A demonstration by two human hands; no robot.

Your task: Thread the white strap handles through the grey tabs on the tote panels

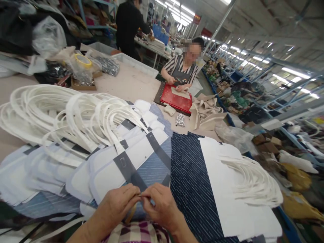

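Observation:
My left hand (120, 199) and my right hand (160, 202) meet fingertip to fingertip above my lap. Both are closed in a pinch, on something small and dark at the meeting point that I cannot name. A narrow tan strip (131, 213) hangs just under my left fingers. Right beyond them lies the nearest blue-and-white fabric bag panel (152, 167), crossed by dark grey straps (130, 170). It tops a fanned row of similar panels with white looped handles (86, 114). By my right wrist are dark navy striped panels (191, 179).
White panels (215, 175) with bundled white handles (260, 182) lie at the right. Across the table (129, 81), a person in a striped shirt works over a red board (174, 98). A packet of metal pieces (180, 119) lies nearby. Plastic bags and a yellow tape roll (83, 60) sit back left.

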